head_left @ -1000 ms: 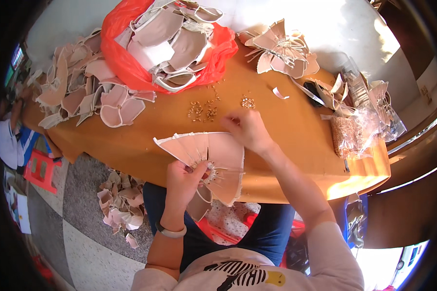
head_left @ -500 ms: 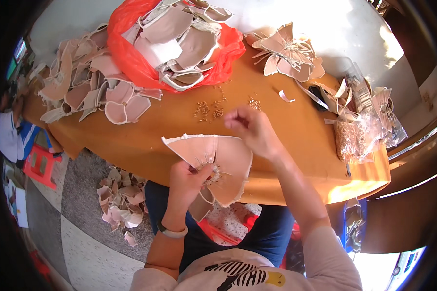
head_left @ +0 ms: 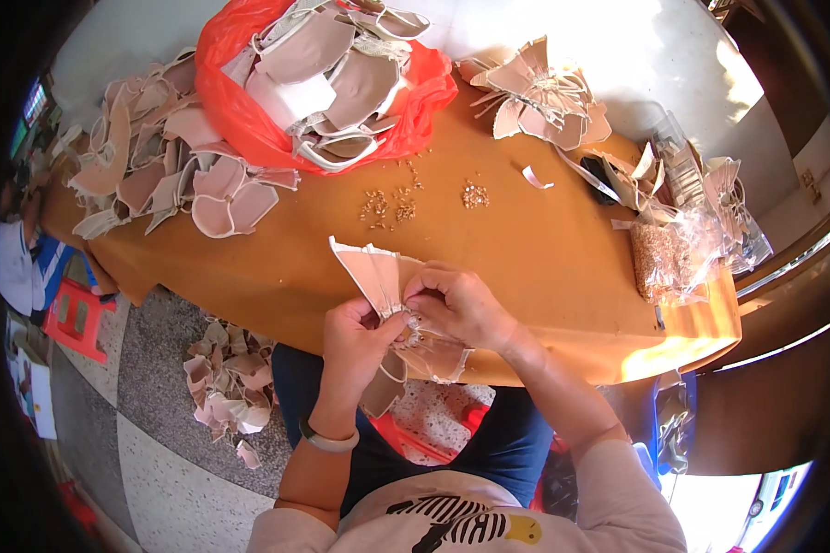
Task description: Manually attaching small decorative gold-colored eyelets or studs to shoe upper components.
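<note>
Work looks approx. midway, judging by what's lying around. The held piece, a pinkish fan of cup-shaped panels [head_left: 369,272], is in front of the person at the near edge of the bench [head_left: 563,267], pleats gathered at its centre; that one's prob. part-done, w/ the gathered middle still being handled.

L hand [head_left: 355,334] is closed, pinching the fan at the gathered centre. R hand [head_left: 461,306] is curled, fingers bent in against the same centre from the other side; can't tell if there's a small bit btwn the fingertips.

A fanned bundle [head_left: 530,115] at the far side of the bench looks gathered the same way, so prob. done. Lots more about: loose panels [head_left: 129,170] at L, panels in the red bag [head_left: 219,97], plus a floor heap [head_left: 229,387]; can't tell which of those are worked. Gold bits remain too: a scattered lot [head_left: 376,208], a smaller pile [head_left: 475,194] & a clear bag [head_left: 664,258] full at R.

Vs. 0.5 s ago: R hand was off the fan, up near the gold bits; now it's down on the centre. Fan's R side, spread wide then, is now folded/mostly hidden under R hand. L hand's pinch unchanged. Heaps same.
</note>
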Available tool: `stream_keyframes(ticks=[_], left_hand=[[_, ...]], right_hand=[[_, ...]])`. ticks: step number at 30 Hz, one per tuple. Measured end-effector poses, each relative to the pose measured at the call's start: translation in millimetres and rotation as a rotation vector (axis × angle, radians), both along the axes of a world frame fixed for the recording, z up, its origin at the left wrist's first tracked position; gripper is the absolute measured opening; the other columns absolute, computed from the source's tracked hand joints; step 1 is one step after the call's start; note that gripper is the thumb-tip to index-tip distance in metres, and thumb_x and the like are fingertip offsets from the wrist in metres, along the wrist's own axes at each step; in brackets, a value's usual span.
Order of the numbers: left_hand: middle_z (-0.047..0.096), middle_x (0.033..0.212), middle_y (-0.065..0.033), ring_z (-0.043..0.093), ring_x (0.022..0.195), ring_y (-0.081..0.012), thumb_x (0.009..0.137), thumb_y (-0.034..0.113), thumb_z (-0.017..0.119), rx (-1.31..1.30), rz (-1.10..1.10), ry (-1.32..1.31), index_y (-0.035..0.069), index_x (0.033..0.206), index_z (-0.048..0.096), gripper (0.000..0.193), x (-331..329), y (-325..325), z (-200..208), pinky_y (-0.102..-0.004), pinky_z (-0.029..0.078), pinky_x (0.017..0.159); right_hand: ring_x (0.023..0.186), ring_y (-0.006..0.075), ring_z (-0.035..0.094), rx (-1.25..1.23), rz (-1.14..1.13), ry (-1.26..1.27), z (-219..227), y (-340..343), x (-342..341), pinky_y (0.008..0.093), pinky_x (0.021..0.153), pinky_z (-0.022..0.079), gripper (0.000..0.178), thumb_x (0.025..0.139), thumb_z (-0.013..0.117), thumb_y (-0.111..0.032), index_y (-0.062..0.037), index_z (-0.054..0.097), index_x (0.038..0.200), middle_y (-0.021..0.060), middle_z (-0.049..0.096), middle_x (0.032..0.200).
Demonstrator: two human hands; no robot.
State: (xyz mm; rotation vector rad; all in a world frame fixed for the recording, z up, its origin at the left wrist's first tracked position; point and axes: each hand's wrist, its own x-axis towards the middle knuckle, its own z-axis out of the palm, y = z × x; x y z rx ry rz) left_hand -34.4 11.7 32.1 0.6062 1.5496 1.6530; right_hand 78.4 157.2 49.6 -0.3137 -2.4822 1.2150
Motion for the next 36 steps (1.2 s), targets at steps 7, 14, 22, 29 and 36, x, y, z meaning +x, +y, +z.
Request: stream_keyframes(ticks=[7, 14, 22, 29, 36], left_hand=[[0.071, 0.082, -0.0046, 0.063, 0.068, -0.0062, 0.085, -0.002, 0.071, 0.079, 0.028, 0.050, -0.004, 0.097, 0.072, 0.012, 4, -2, -18, -0.0211, 0.052, 0.062], [0.072, 0.085, -0.0064, 0.064, 0.067, -0.0071, 0.085, -0.002, 0.071, 0.049, -0.018, -0.034, -0.004, 0.099, 0.071, 0.014, -2, -2, -16, -0.0213, 0.052, 0.061], [0.072, 0.087, -0.0069, 0.064, 0.067, -0.0081, 0.083, -0.002, 0.072, 0.077, -0.004, -0.073, -0.004, 0.102, 0.067, 0.020, -3, -1, -15, -0.0216, 0.053, 0.059], [0.071, 0.084, -0.0055, 0.064, 0.066, -0.0074, 0.083, 0.000, 0.073, 0.011, -0.029, -0.122, -0.003, 0.102, 0.066, 0.021, -10, -5, -5, -0.0215, 0.051, 0.058], [0.070, 0.081, -0.0054, 0.064, 0.065, -0.0079, 0.083, 0.000, 0.072, 0.028, -0.095, -0.080, -0.004, 0.098, 0.067, 0.016, -7, 11, 5, -0.0216, 0.051, 0.058]], right_hand=[[0.070, 0.0186, 0.061, -0.048, -0.239, -0.047, 13, -10, -8, 0.0334, 0.065, 0.050, 0.016, 0.077, 0.075, -0.008, -0.0018, 0.065, 0.088, 0.0093, 0.061, 0.083], [0.067, 0.0188, 0.063, -0.098, -0.218, -0.134, 17, 32, -26, 0.0330, 0.065, 0.052, 0.017, 0.078, 0.076, -0.012, -0.0014, 0.070, 0.090, 0.0089, 0.066, 0.073], [0.075, 0.0272, 0.070, 0.331, -0.559, -0.202, -6, 55, -74, 0.0363, 0.072, 0.055, 0.015, 0.082, 0.073, -0.017, -0.0027, 0.074, 0.089, 0.0148, 0.073, 0.084], [0.070, 0.0112, 0.058, -0.107, -0.201, 0.001, 22, 46, -34, 0.0267, 0.066, 0.049, 0.008, 0.090, 0.066, -0.007, -0.0002, 0.067, 0.094, 0.0051, 0.066, 0.080], [0.077, 0.0136, 0.062, -0.008, 0.084, -0.025, 21, 5, 1, 0.0298, 0.070, 0.050, 0.005, 0.088, 0.064, 0.000, -0.0011, 0.066, 0.093, 0.0076, 0.065, 0.084]])
